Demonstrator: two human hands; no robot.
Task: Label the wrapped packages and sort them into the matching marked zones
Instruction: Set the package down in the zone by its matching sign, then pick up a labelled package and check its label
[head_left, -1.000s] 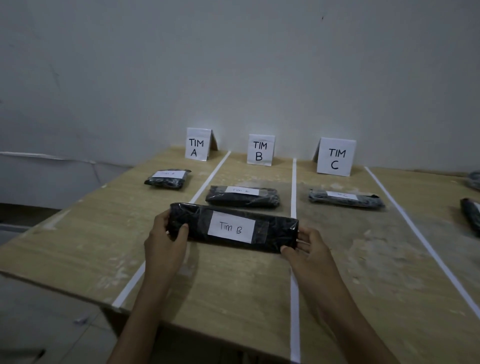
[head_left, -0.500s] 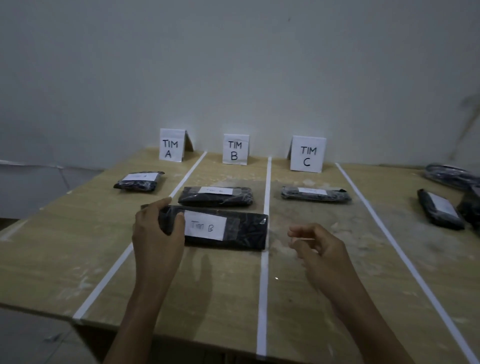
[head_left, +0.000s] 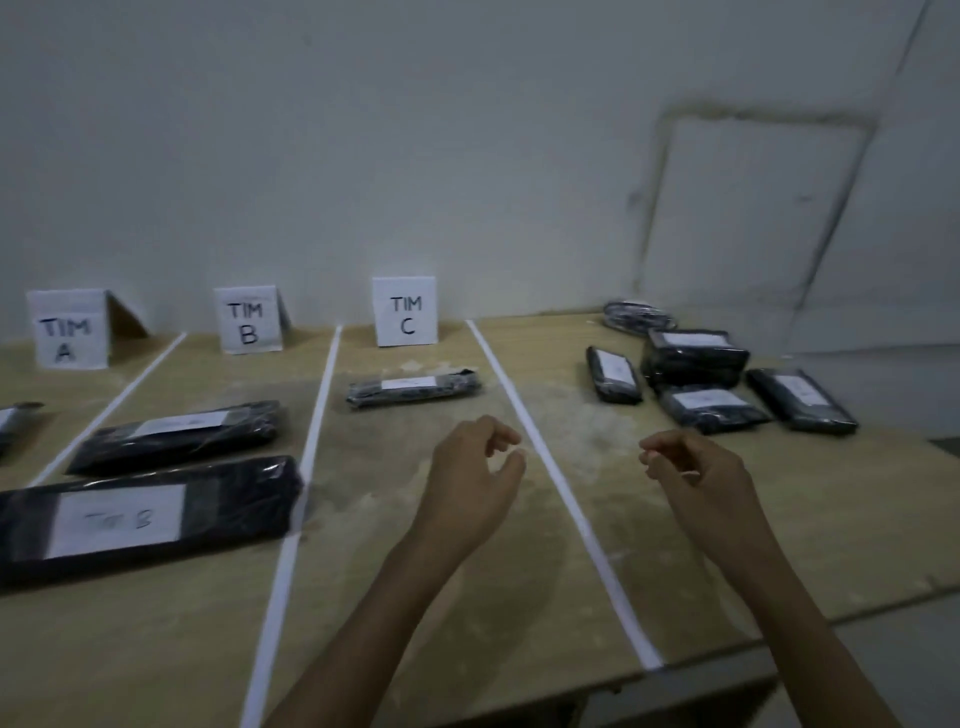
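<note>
Toward the far right corner of the pale wooden table (head_left: 467, 613), white-labelled black plastic-wrapped packages (head_left: 696, 358) lie clustered, ahead and right of both hands. Right hand (head_left: 696, 478) nearer than left hand (head_left: 475, 478); nearest package (head_left: 712, 409) has its long axis roughly parallel to the front edge. Both hover empty, fingers loosely curled.

The A package (head_left: 9, 422) is cut off by the left edge, and only its right end shows. The front B package (head_left: 218, 512) also runs off the left edge. Its label (head_left: 120, 519) is blurred and the writing is faint. Labels on the rear B package (head_left: 176, 434), the C package (head_left: 413, 388) and the unsorted packages (head_left: 714, 408) on the right are too small to read. A dark bundle (head_left: 638, 314) behind them is blurred, and what it is cannot be told. The left forearm (head_left: 363, 623) and right forearm (head_left: 810, 623) run off the bottom edge.
</note>
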